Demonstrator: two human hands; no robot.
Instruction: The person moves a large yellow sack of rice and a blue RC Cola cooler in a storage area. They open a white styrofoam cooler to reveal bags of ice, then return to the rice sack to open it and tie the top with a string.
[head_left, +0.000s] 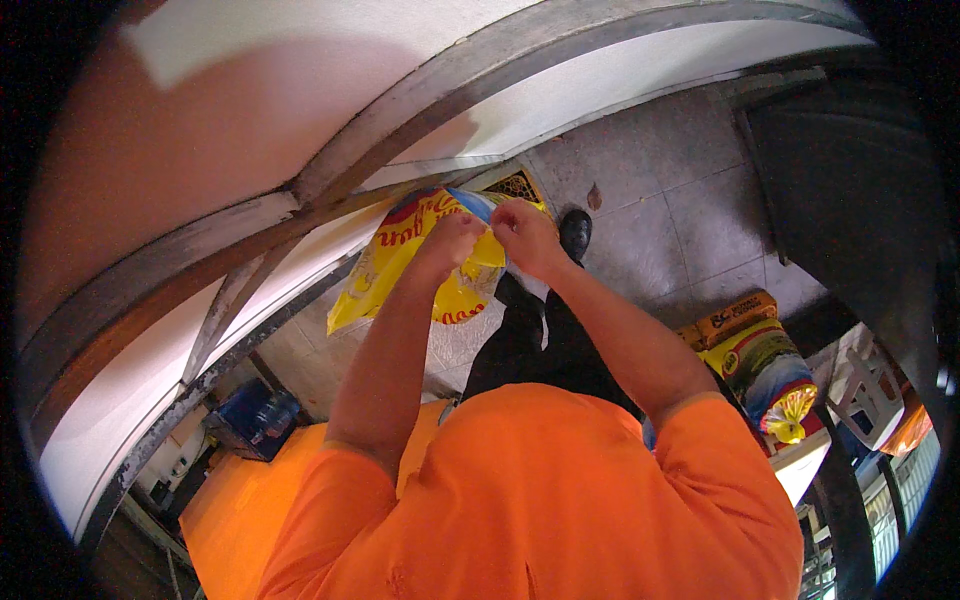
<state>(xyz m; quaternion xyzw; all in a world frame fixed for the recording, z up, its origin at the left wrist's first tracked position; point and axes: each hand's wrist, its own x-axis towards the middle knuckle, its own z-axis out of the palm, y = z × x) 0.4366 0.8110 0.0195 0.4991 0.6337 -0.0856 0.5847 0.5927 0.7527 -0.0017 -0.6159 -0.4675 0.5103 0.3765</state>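
Both my hands are together in front of me at a large yellow plastic bag (375, 281) with red writing and a blue patch. My left hand (452, 238) is closed in a fist on the bag's upper edge. Beside it, my right hand (527, 238) pinches the same edge between thumb and fingers. The bag hangs open-looking and crumpled below the hands, in front of my legs. What it contains is hidden.
A black shoe (576, 234) and a dry leaf (594, 196) are on the tiled floor (637, 240). At right are a filled yellow bag (754, 360), an orange-brown carton (739, 311) and a white plastic chair (866, 394). A dark box (255, 420) stands by an orange surface (255, 502) at left.
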